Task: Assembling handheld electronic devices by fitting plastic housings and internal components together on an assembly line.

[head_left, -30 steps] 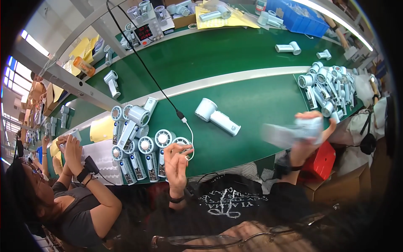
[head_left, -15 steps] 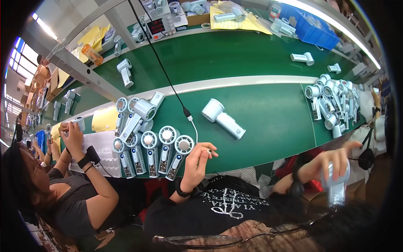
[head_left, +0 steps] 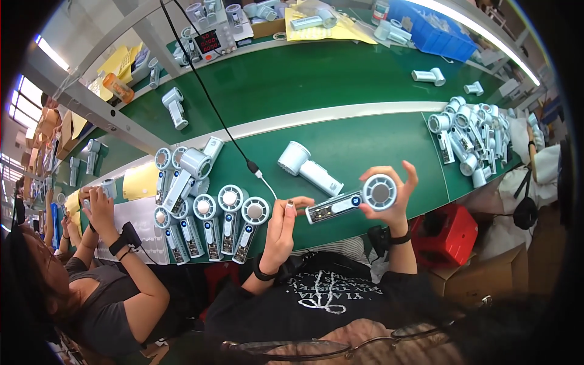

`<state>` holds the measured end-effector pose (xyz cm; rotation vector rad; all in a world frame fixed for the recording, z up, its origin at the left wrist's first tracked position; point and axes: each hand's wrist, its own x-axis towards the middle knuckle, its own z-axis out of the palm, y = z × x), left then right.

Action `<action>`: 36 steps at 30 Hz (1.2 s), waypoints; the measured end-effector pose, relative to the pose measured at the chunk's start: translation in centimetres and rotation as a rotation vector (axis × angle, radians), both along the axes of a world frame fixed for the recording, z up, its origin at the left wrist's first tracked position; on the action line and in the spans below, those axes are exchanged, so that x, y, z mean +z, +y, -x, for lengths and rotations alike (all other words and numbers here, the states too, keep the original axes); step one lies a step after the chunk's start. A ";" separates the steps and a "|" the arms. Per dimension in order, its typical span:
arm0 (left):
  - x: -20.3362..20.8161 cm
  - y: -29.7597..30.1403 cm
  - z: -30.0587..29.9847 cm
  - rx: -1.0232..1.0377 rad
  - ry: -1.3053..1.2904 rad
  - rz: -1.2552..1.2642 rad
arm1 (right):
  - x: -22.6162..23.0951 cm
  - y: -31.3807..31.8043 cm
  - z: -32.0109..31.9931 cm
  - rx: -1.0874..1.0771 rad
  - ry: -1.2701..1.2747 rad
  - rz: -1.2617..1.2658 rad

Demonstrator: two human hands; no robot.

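Note:
My left hand (head_left: 278, 238) is closed, its fingertips pinching the small metal plug (head_left: 290, 203) of a white cable (head_left: 267, 184). My right hand (head_left: 396, 214) grips a pale blue handheld fan (head_left: 336, 207) by its round head. The fan's handle points left, its end close to my left fingertips, with inner electronics showing along its open side. Just beyond lies another pale blue fan (head_left: 311, 170) on the green table. Left of my left hand, several fans (head_left: 230, 220) lie in a row, heads away from me, some piled on others.
A heap of fans (head_left: 471, 137) covers the table's right end. A black cord (head_left: 213, 109) hangs across from above. Beyond a pale rail stand a meter with red digits (head_left: 210, 42) and a blue bin (head_left: 432, 30). A co-worker (head_left: 115, 274) sits at left; a red stool (head_left: 447, 236) stands at right.
My right hand has swung in from the lower right, bringing the fan in front of me beside my left hand. My left hand stays near the same spot; the view has shifted slightly.

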<state>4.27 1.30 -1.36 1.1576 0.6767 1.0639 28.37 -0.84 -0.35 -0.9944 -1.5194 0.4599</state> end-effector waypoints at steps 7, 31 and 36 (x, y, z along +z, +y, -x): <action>0.0 0.4 -0.5 -0.237 0.130 -0.018 | 0.3 0.9 0.4 0.180 -0.196 -0.136; 0.2 0.1 3.6 0.189 0.101 -0.241 | -0.2 22.9 -10.9 -0.154 0.041 0.109; -0.3 -0.4 4.6 0.174 0.106 -0.131 | -3.8 30.0 -14.2 -0.356 -0.116 0.394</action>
